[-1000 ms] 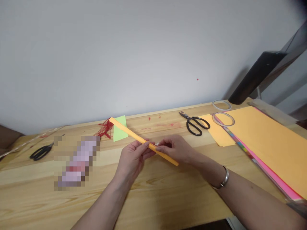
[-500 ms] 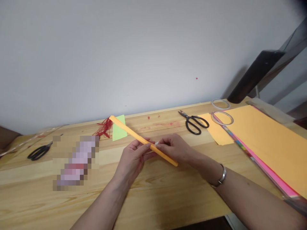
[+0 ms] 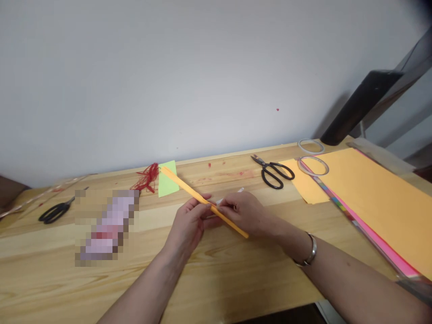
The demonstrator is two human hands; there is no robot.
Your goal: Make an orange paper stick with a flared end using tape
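A long, narrow folded strip of orange paper [image 3: 182, 184] slants across the middle of the view. My left hand [image 3: 189, 220] is closed on its middle, thumb on top. Close beside it, my right hand [image 3: 245, 211] pinches the strip just below the left thumb. A thin whitish piece [image 3: 240, 191] shows behind the right fingers; what it is I cannot make out. The strip's upper end lies over a light green paper [image 3: 165, 186], next to a tangle of red thread [image 3: 148, 177].
On the wooden table [image 3: 135, 288] are black-handled scissors [image 3: 276, 174], another pair [image 3: 56, 212], a pixelated object [image 3: 110, 225], two tape rings [image 3: 313, 166] and stacked orange sheets [image 3: 378, 193]. A black cylinder [image 3: 359, 108] leans at the back right.
The strip's upper end has shifted slightly right and down. More of the whitish piece shows behind my right hand, which has moved a little.
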